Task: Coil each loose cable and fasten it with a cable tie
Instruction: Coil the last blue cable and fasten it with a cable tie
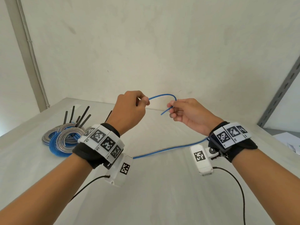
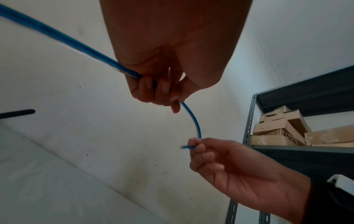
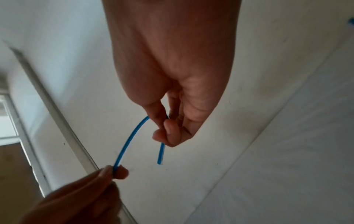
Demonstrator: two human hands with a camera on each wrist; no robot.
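Against a pale plaster wall, above a white tabletop (image 1: 154, 192): coiled blue and silver cables (image 1: 62, 138) with black ties at left; left hand (image 1: 129, 109) and right hand (image 1: 190, 113) each pinching a thin blue cable (image 1: 162, 95), arched between them.

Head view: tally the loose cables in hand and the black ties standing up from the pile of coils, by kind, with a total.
Loose blue cable, pinched by the left hand and the right hand: 1
Thin black cable ties sticking up from the blue and silver coiled cables: 6 visible
Total: 7
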